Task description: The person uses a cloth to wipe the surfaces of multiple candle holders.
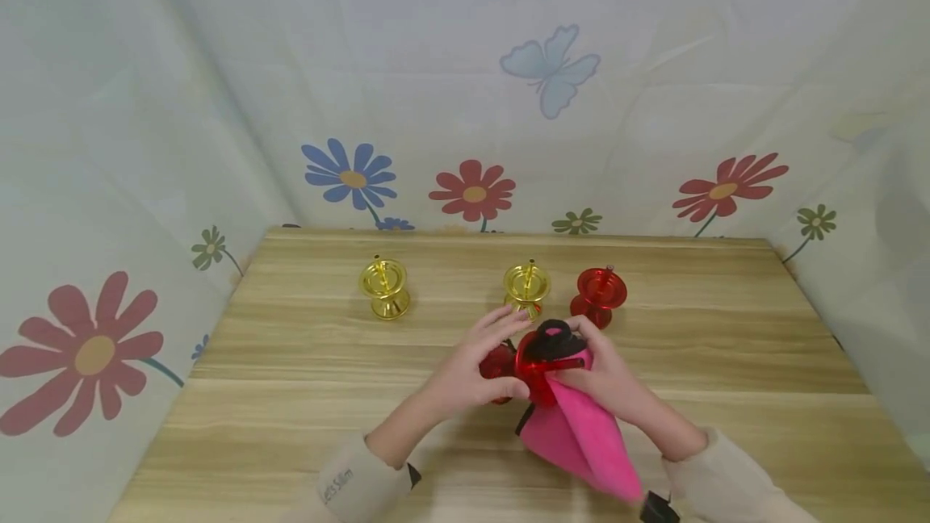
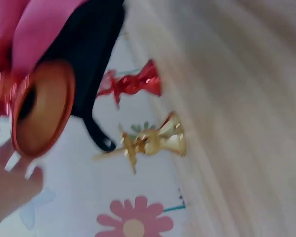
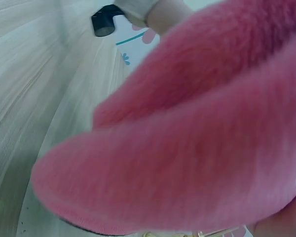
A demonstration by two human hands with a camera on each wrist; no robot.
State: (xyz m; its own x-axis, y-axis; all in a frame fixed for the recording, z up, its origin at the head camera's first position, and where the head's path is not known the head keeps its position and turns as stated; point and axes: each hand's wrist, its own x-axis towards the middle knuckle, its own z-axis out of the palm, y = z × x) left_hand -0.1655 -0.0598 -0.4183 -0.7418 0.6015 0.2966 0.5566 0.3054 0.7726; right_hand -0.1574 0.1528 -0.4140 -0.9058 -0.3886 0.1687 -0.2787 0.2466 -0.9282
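Note:
My left hand curls its thumb and fingers around the base side of a shiny red candle holder, which lies tipped sideways above the table. Its hollow, flared base faces the left wrist view. From the other side, my right hand grips a pink plush cloth with black edging, bunched against the holder's dish and spike. Part of the cloth hangs down below that hand. In the right wrist view the pink pile fills most of the picture and hides the fingers.
Behind the hands stand a second red candle holder and a gold candle holder. Another gold candle holder is farther left. All rest upright on the wood-grain table, backed by a flowered curtain.

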